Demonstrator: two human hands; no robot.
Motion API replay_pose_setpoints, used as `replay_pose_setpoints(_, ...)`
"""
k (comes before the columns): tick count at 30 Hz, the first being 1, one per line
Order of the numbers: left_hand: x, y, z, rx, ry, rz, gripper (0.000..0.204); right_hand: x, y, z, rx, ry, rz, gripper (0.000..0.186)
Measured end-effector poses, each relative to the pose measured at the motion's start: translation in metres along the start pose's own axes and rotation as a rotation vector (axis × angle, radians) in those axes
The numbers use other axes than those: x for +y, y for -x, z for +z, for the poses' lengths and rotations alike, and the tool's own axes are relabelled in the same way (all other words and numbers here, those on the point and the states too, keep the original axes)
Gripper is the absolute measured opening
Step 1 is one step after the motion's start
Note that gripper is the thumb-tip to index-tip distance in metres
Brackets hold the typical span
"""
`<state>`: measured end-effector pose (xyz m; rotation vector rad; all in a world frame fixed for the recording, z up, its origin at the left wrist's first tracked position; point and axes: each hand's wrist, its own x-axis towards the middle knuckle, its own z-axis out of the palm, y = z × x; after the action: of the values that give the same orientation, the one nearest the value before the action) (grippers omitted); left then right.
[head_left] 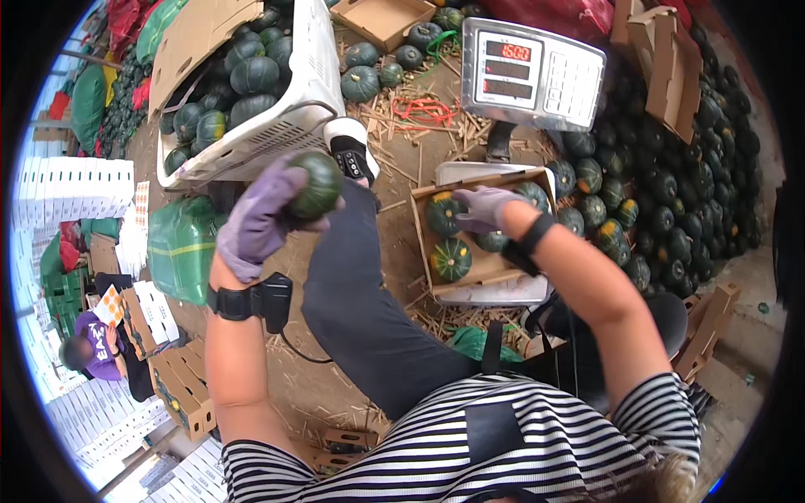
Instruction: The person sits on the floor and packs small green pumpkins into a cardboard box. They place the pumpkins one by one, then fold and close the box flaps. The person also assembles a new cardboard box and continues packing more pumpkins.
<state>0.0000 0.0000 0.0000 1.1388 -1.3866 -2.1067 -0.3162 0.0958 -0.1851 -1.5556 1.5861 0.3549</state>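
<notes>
In my gloved left hand [262, 220] I grip a dark green squash [314, 184], raised left of the scale platform. My gloved right hand [482, 210] is over a shallow cardboard box [449, 285], fingers loosely spread at the edge of a squash [440, 216]; whether they touch it is unclear. Below that lies a striped squash [451, 258], and others are partly hidden by my hand and wrist. The box rests on the pale platform [495, 298] of a scale with an upright display [532, 71].
A white crate of squashes [251, 75] stands upper left, beside green sacks [178, 256]. Squashes [671, 210] are heaped right, with loose cardboard [671, 75]. Left are stacked white cartons [67, 189] and another person [96, 344]. Straw [415, 126] litters the floor around my legs.
</notes>
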Motion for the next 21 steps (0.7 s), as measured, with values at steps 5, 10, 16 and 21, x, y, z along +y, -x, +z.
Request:
replay_pose_setpoints(5, -0.004, 0.024, 0.054, -0.068, -0.261, -0.305, 0.054, 0.020, 0.010, 0.057, 0.603, -0.430, 0.040, 0.053)
replay_pose_setpoints(10, -0.071, 0.011, 0.072, 0.077, 0.265, -0.160, 0.044, 0.020, 0.047, 0.095, 0.315, -0.646, -0.097, 0.042)
replay_pose_setpoints(16, -0.191, -0.034, 0.123, 0.330, 0.285, -0.152, 0.052, -0.039, 0.024, 0.166, 0.380, -0.250, 0.066, 0.091)
replay_pose_setpoints(21, -0.323, -0.044, 0.112, 0.645, -0.607, 0.025, 0.071, -0.015, 0.060, 0.112, 0.198, -0.341, 0.021, 0.093)
